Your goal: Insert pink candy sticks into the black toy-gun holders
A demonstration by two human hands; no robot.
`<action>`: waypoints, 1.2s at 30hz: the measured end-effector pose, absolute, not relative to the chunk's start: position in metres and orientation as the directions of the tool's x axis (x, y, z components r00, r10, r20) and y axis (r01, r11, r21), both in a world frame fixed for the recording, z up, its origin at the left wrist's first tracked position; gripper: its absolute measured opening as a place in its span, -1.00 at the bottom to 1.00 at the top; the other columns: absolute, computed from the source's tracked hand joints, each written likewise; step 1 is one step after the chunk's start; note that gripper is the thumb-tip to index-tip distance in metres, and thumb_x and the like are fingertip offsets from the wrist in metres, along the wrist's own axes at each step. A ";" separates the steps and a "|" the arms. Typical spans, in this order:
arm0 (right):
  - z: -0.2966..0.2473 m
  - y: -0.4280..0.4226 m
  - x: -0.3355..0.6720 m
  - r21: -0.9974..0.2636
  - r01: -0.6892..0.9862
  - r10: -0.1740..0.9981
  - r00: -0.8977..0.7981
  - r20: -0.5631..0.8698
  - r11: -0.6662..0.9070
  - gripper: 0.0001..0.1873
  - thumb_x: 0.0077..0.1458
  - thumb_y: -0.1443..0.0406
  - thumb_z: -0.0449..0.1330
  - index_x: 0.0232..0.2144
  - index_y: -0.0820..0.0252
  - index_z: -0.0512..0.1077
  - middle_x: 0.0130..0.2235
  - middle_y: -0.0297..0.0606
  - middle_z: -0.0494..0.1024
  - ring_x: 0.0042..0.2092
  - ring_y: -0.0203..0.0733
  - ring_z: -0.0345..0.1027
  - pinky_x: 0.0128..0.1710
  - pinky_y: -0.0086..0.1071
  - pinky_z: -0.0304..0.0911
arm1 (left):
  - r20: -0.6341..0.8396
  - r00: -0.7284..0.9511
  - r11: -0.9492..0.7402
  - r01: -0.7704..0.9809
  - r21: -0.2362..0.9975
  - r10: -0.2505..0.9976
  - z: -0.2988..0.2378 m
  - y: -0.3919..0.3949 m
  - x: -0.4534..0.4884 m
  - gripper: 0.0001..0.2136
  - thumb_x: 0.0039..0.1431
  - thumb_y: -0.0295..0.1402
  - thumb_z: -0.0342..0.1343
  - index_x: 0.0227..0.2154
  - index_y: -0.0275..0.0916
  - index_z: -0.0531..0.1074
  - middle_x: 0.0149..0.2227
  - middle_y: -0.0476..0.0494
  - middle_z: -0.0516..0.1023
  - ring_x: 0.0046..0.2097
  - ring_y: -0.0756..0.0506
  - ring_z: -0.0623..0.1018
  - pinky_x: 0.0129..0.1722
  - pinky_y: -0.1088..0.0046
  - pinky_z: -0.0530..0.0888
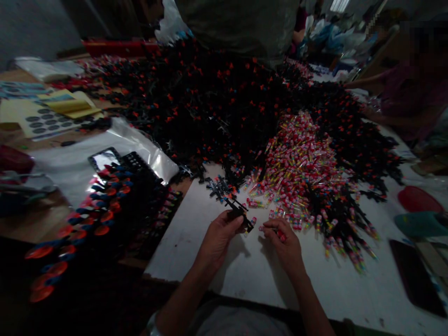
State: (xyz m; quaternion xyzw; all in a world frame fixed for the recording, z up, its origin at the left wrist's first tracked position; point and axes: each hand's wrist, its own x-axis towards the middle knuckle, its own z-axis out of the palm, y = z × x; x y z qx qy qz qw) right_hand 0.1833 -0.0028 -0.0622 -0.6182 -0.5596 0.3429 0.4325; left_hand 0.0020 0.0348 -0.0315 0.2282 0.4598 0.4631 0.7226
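My left hand [217, 239] pinches a small black toy gun [240, 217] between thumb and fingers, above the white tabletop [259, 280]. Just to its right, my right hand [285, 242] is closed with the fingertips together, around a small candy tube [281, 236] with red and white parts that is partly hidden by the fingers. The two hands are a short gap apart. Behind them lies a heap of pink, red and yellow candy tubes [297, 163]. Toy guns with tubes attached [350, 224] are piled to the right of my right hand.
A large mound of black toy guns with orange tips [217, 102] spreads across the back. Stacked dark pieces with orange round ends [101, 214] stand at left beside a plastic sheet [140, 144]. At right are a red dish [420, 199], a dark phone-like slab [416, 277] and another person [406, 93].
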 end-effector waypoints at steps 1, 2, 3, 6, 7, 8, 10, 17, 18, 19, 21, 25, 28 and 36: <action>-0.066 -0.007 0.185 -0.881 0.473 0.991 0.111 0.079 0.017 -0.81 0.11 0.16 0.17 -0.36 0.17 0.46 -0.29 -0.24 0.43 -0.22 -0.18 0.33 -0.21 -0.35 0.25 | -0.442 0.107 0.442 -0.434 0.785 0.891 -0.032 0.034 0.003 -0.74 -0.09 -0.35 0.30 -0.30 -0.33 0.48 -0.35 -0.11 0.59 -0.35 -0.01 0.52 -0.30 0.49 0.40; -0.069 -0.010 0.186 -0.835 0.550 0.993 0.084 0.079 0.020 -0.81 0.13 0.17 0.15 -0.37 0.17 0.45 -0.30 -0.24 0.43 -0.23 -0.17 0.32 -0.20 -0.33 0.24 | -0.431 0.073 0.422 -0.401 0.813 0.899 -0.033 0.034 0.003 -0.73 -0.08 -0.35 0.30 -0.29 -0.32 0.47 -0.36 -0.09 0.59 -0.37 0.00 0.51 -0.33 0.50 0.39; -0.072 -0.013 0.187 -0.787 0.617 0.995 0.067 0.067 0.012 -0.80 0.14 0.17 0.13 -0.36 0.17 0.44 -0.31 -0.23 0.42 -0.24 -0.17 0.32 -0.21 -0.32 0.24 | -0.423 0.045 0.409 -0.365 0.836 0.905 -0.034 0.033 0.002 -0.73 -0.08 -0.35 0.29 -0.27 -0.32 0.46 -0.37 -0.08 0.58 -0.39 0.01 0.51 -0.36 0.52 0.36; -0.071 -0.017 0.188 -0.719 0.695 0.998 0.041 0.037 -0.002 -0.75 0.19 0.15 0.06 -0.32 0.17 0.42 -0.29 -0.20 0.43 -0.24 -0.14 0.31 -0.22 -0.29 0.22 | -0.405 -0.003 0.385 -0.308 0.870 0.914 -0.034 0.031 0.003 -0.73 -0.06 -0.34 0.27 -0.26 -0.31 0.46 -0.39 -0.06 0.58 -0.41 0.01 0.50 -0.38 0.53 0.34; -0.068 -0.016 0.187 -0.742 0.670 0.999 0.045 0.028 -0.009 -0.74 0.20 0.14 0.04 -0.31 0.17 0.41 -0.29 -0.21 0.43 -0.24 -0.15 0.31 -0.22 -0.30 0.22 | -0.399 -0.007 0.376 -0.317 0.870 0.917 -0.033 0.030 0.004 -0.74 -0.06 -0.34 0.27 -0.27 -0.31 0.46 -0.39 -0.06 0.58 -0.40 0.01 0.50 -0.36 0.51 0.35; -0.065 -0.015 0.184 -0.788 0.615 0.998 0.063 0.009 -0.032 -0.73 0.21 0.12 0.02 -0.31 0.17 0.40 -0.32 -0.24 0.43 -0.27 -0.18 0.31 -0.25 -0.33 0.22 | -0.391 -0.010 0.366 -0.333 0.869 0.920 -0.033 0.029 0.005 -0.74 -0.07 -0.35 0.27 -0.28 -0.30 0.46 -0.38 -0.06 0.58 -0.39 0.01 0.50 -0.34 0.50 0.37; -0.056 -0.012 0.176 -0.897 0.423 0.991 0.101 -0.093 -0.127 -0.69 0.23 0.08 -0.01 -0.26 0.17 0.37 -0.43 -0.34 0.38 -0.41 -0.28 0.27 -0.40 -0.42 0.21 | -0.361 -0.004 0.334 -0.371 0.867 0.933 -0.032 0.028 0.009 -0.76 -0.08 -0.37 0.28 -0.30 -0.29 0.45 -0.38 -0.05 0.58 -0.38 0.01 0.50 -0.30 0.49 0.39; -0.056 -0.002 0.154 -0.919 0.361 0.981 0.051 0.187 0.156 -0.81 0.17 0.21 0.12 -0.24 0.18 0.43 -0.43 -0.32 0.45 -0.41 -0.30 0.32 -0.43 -0.45 0.27 | -0.367 0.004 0.340 -0.387 0.857 0.930 -0.032 0.019 0.016 -0.67 -0.09 -0.30 0.31 -0.23 -0.25 0.42 -0.33 -0.06 0.57 -0.28 -0.03 0.53 -0.19 0.44 0.42; -0.059 -0.002 0.155 -0.843 0.455 0.944 0.017 0.328 0.285 -0.83 0.17 0.27 0.10 -0.23 0.17 0.45 -0.36 -0.26 0.49 -0.33 -0.26 0.36 -0.34 -0.41 0.31 | -0.415 0.041 0.398 -0.385 0.833 0.909 -0.031 0.017 0.016 -0.63 -0.07 -0.23 0.29 -0.20 -0.27 0.41 -0.33 -0.10 0.57 -0.28 -0.06 0.54 -0.21 0.41 0.44; -0.061 -0.001 0.157 -0.750 0.531 0.897 -0.045 0.439 0.394 -0.81 0.17 0.32 0.08 -0.19 0.16 0.45 -0.32 -0.22 0.51 -0.29 -0.23 0.37 -0.29 -0.39 0.32 | -0.462 0.100 0.462 -0.386 0.799 0.881 -0.030 0.015 0.015 -0.61 -0.04 -0.16 0.26 -0.20 -0.29 0.41 -0.33 -0.15 0.58 -0.29 -0.08 0.55 -0.24 0.38 0.45; -0.064 -0.001 0.160 -0.607 0.604 0.828 -0.170 0.535 0.516 -0.74 0.18 0.39 0.04 -0.13 0.16 0.45 -0.33 -0.19 0.51 -0.27 -0.22 0.38 -0.29 -0.38 0.33 | -0.513 0.202 0.549 -0.385 0.742 0.834 -0.029 0.013 0.013 -0.59 0.01 -0.08 0.19 -0.24 -0.35 0.45 -0.32 -0.24 0.58 -0.31 -0.11 0.55 -0.28 0.36 0.46; -0.060 -0.008 0.165 -0.743 0.554 0.924 -0.166 0.344 0.376 -0.72 0.20 0.31 0.07 -0.04 0.17 0.37 -0.32 -0.25 0.49 -0.33 -0.27 0.38 -0.34 -0.45 0.33 | -0.502 0.102 0.500 -0.379 0.779 0.859 -0.030 0.015 0.009 -0.67 -0.04 -0.21 0.27 -0.26 -0.36 0.50 -0.35 -0.20 0.60 -0.33 -0.07 0.55 -0.26 0.42 0.45; -0.057 -0.013 0.167 -0.881 0.467 0.997 -0.057 0.059 0.079 -0.72 0.22 0.20 0.06 -0.05 0.17 0.34 -0.41 -0.36 0.47 -0.46 -0.33 0.33 -0.47 -0.51 0.27 | -0.486 0.050 0.472 -0.338 0.814 0.873 -0.031 0.018 0.008 -0.71 -0.08 -0.27 0.29 -0.30 -0.34 0.51 -0.38 -0.17 0.61 -0.38 -0.06 0.54 -0.30 0.42 0.45; -0.058 -0.011 0.170 -0.895 0.434 0.993 -0.089 0.072 0.104 -0.70 0.23 0.20 0.04 -0.05 0.12 0.43 -0.17 -0.21 0.52 -0.15 -0.20 0.39 -0.13 -0.35 0.31 | -0.412 0.030 0.401 -0.302 0.865 0.911 -0.027 0.019 0.012 -0.80 -0.10 -0.30 0.30 -0.41 -0.31 0.54 -0.42 -0.13 0.61 -0.41 -0.03 0.50 -0.37 0.47 0.43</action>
